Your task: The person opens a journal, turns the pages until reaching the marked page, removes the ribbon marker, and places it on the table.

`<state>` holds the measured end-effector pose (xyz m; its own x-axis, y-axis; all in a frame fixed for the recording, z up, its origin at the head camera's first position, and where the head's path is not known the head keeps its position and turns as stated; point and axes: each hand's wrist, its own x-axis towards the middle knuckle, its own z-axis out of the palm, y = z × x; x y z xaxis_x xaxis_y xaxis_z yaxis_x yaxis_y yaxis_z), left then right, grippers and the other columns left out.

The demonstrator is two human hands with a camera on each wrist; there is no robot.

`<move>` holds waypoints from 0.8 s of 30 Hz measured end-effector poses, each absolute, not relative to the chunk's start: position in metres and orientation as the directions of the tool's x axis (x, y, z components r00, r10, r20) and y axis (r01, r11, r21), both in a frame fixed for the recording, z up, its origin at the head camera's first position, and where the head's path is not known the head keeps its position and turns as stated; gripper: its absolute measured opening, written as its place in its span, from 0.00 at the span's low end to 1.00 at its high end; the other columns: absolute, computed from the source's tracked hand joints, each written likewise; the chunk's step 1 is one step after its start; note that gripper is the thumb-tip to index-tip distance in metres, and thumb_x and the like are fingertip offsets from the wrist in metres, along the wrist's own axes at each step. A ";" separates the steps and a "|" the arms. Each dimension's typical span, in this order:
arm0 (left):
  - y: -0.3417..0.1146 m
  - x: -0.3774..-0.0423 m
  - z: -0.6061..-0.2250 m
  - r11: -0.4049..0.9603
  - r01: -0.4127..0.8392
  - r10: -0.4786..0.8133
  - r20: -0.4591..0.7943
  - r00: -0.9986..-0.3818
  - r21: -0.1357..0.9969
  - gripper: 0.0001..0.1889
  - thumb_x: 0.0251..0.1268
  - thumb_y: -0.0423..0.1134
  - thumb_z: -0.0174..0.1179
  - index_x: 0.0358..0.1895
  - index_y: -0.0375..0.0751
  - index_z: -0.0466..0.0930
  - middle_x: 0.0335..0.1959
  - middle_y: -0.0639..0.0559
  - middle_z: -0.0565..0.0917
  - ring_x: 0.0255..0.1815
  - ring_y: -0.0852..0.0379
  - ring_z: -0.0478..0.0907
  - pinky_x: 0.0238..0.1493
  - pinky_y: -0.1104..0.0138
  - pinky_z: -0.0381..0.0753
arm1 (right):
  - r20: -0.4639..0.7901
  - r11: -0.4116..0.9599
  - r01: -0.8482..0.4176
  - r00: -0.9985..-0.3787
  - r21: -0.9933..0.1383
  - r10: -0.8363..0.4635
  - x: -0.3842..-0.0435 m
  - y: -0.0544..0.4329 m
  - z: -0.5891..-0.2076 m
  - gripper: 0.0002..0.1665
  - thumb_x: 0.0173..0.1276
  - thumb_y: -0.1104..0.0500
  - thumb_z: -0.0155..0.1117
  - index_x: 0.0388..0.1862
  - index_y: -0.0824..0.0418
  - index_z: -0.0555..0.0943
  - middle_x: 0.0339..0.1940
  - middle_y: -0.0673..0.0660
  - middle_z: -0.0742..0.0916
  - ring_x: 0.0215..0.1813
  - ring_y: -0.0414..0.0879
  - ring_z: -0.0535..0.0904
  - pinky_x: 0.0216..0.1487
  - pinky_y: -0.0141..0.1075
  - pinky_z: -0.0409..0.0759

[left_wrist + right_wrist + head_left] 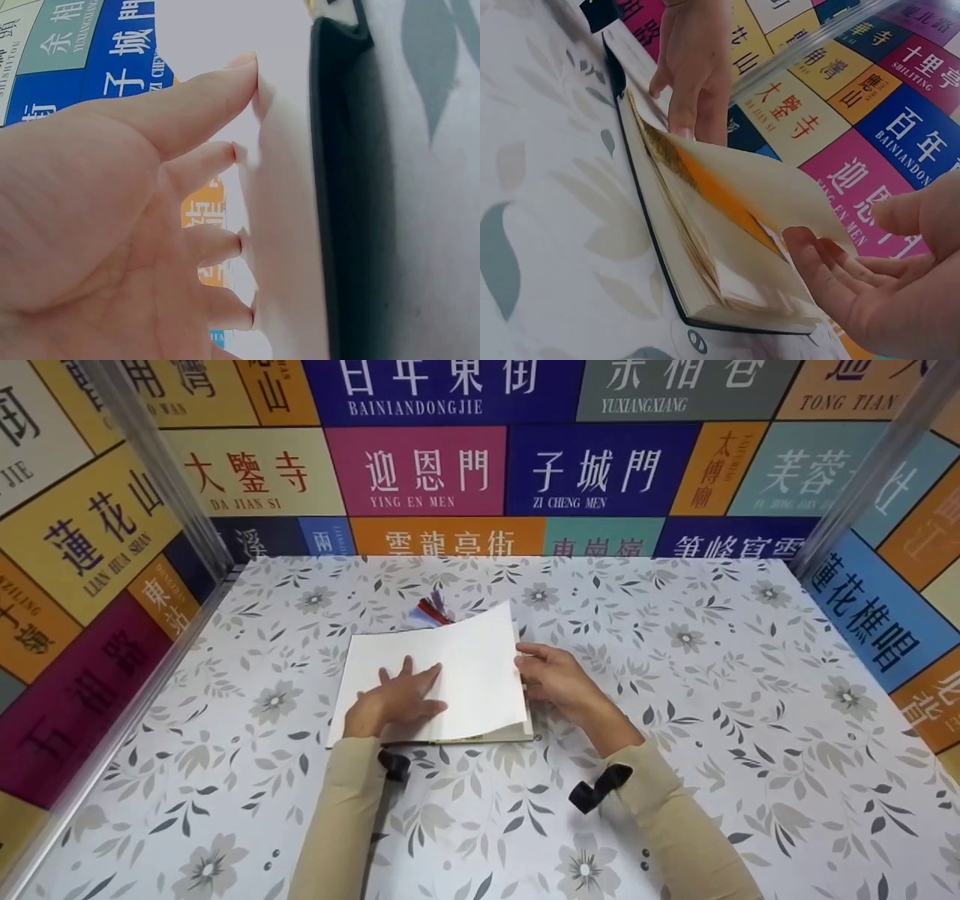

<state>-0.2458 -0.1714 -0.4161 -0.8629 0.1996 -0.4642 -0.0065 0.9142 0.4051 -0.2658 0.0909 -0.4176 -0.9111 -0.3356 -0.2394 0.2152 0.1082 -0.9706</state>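
A notebook with a dark cover and white pages [390,649] lies spread on the table. On its left page rests my left hand [401,695], fingers spread and tips on the paper; the left wrist view shows the fingertips along the page. At the right edge of a lifted, curving page [484,675] is my right hand [559,679]. In the right wrist view its fingertips [799,244] touch the page's underside near the corner, while the thumb stands apart from the paper. Orange and dark colouring [712,187] shows beneath that page, above the thick stack of pages [697,277].
A bundle of red, dark and purple strands [435,606] sticks out behind the book's top edge. The table [690,720] has a white floral cover. Coloured sign-printed walls [427,472] enclose the back and sides. A black strap piece [600,787] hangs at the right wrist.
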 end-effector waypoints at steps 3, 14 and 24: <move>-0.172 -0.246 -0.416 0.912 0.002 0.206 -0.454 -0.867 0.409 0.40 0.74 0.58 0.51 0.82 0.59 0.43 0.82 0.35 0.30 0.76 0.17 0.26 0.60 0.15 0.36 | -0.267 0.073 0.257 -0.911 -0.964 -0.314 -0.266 0.089 -0.418 0.32 0.76 0.64 0.53 0.77 0.66 0.61 0.70 0.69 0.76 0.54 0.47 0.83 0.51 0.38 0.85; -0.180 -0.242 -0.413 0.877 0.048 0.270 -0.408 -0.872 0.477 0.36 0.76 0.48 0.52 0.81 0.48 0.51 0.80 0.26 0.34 0.76 0.17 0.29 0.73 0.26 0.37 | -0.281 0.037 0.282 -0.921 -0.959 -0.270 -0.262 0.088 -0.415 0.31 0.72 0.68 0.57 0.74 0.65 0.68 0.66 0.66 0.81 0.43 0.40 0.86 0.43 0.35 0.86; -0.191 -0.232 -0.409 0.861 0.105 0.330 -0.389 -0.860 0.498 0.30 0.77 0.46 0.51 0.79 0.48 0.58 0.80 0.24 0.38 0.78 0.20 0.34 0.76 0.30 0.41 | -0.213 -0.030 0.228 -0.943 -0.973 -0.257 -0.259 0.078 -0.413 0.28 0.73 0.68 0.57 0.72 0.62 0.71 0.59 0.61 0.84 0.43 0.41 0.84 0.44 0.35 0.85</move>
<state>-0.2320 -0.1914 -0.4093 -0.8600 0.3301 -0.3891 0.1054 0.8610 0.4976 -0.2595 0.0782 -0.4131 -0.9428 -0.2567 -0.2126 0.2276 -0.0299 -0.9733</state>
